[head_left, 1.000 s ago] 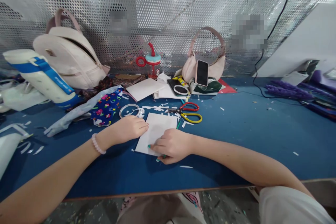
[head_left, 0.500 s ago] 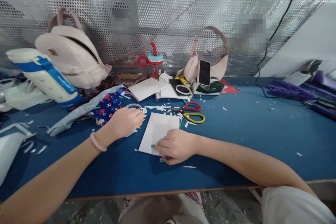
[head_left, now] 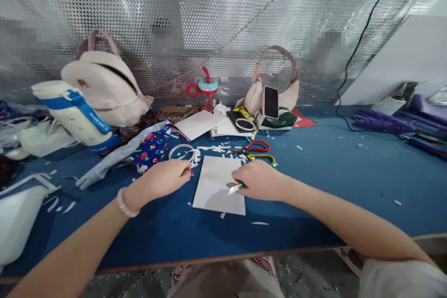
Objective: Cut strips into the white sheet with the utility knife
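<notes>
A sheet of white paper (head_left: 214, 191) lies on the blue table in front of me. Over its right side, my right hand (head_left: 260, 180) is closed around a slim green tool (head_left: 234, 189) whose pale, pointed end sticks out to the left; its exact kind is unclear. My left hand (head_left: 164, 178), wearing a pink beaded bracelet, is closed just left of the paper. Whatever its curled fingers hold, if anything, is hidden. Right behind that hand is a thin ring (head_left: 181, 152), like a roll of tape. Scissors (head_left: 249, 150) with red and yellow handles lie beyond the paper.
White paper scraps (head_left: 216, 149) litter the table. Toward the back are a pale backpack (head_left: 108, 86), a bottle (head_left: 75, 114), patterned blue fabric (head_left: 152, 149), a red-handled cup (head_left: 208, 91), a handbag (head_left: 289, 93) and a phone (head_left: 271, 102). Purple stems (head_left: 382, 121) lie at right.
My right hand has lifted and moved right and up off the paper, bringing the green tool's pale tip into sight. My left hand has drawn slightly nearer me, uncovering the ring.
</notes>
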Tool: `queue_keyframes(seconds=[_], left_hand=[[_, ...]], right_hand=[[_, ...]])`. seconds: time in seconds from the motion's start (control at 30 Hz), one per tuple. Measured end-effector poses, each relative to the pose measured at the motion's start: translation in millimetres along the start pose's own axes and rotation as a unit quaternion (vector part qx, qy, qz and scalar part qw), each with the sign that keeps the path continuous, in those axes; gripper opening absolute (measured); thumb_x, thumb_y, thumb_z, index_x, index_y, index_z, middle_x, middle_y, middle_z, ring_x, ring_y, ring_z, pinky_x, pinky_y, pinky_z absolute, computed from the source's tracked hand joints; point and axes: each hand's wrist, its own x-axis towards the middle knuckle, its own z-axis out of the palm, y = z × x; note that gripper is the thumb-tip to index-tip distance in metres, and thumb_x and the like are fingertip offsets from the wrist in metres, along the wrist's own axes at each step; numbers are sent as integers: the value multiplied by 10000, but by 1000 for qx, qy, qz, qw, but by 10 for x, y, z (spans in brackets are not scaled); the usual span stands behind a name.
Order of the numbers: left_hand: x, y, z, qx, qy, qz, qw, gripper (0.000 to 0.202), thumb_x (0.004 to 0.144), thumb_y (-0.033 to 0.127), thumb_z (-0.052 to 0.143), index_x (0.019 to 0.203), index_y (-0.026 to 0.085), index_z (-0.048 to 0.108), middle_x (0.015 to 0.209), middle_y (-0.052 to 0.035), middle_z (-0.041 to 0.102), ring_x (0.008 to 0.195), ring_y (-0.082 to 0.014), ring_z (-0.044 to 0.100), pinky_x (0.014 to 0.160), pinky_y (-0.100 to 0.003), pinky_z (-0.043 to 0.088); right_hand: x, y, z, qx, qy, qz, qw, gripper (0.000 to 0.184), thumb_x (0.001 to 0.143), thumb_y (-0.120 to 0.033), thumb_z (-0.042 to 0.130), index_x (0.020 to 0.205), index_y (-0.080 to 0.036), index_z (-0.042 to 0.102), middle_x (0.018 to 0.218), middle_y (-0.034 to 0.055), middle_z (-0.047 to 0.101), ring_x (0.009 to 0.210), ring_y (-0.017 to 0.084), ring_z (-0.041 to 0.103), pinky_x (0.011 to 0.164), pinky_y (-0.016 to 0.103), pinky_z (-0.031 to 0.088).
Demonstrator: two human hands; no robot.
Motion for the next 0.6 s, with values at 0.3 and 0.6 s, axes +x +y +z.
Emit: queue_keyframes(seconds=[0.3,0.6], left_hand=[[-110,12,-36,-378,-153,-37,912,502,980,596,452,1234,180,577,1211,-151,720,1107,-276,709,808,-356,611],[17,88,373,-508,-68,14,858,387,1009,450,581,1262,157,598,1290,-119,641,1150,-264,647,1002,-503,522]], right_hand=[[-120,83,212,58,-69,179,980,445,880,-603,636,828,-163,680,779,87,708,655,213,666,504,261,365],[-69,155,190,128,34,270,954,277,863,-448,658,946,-201,566,792,22,690,660,169,648,514,232,339]])
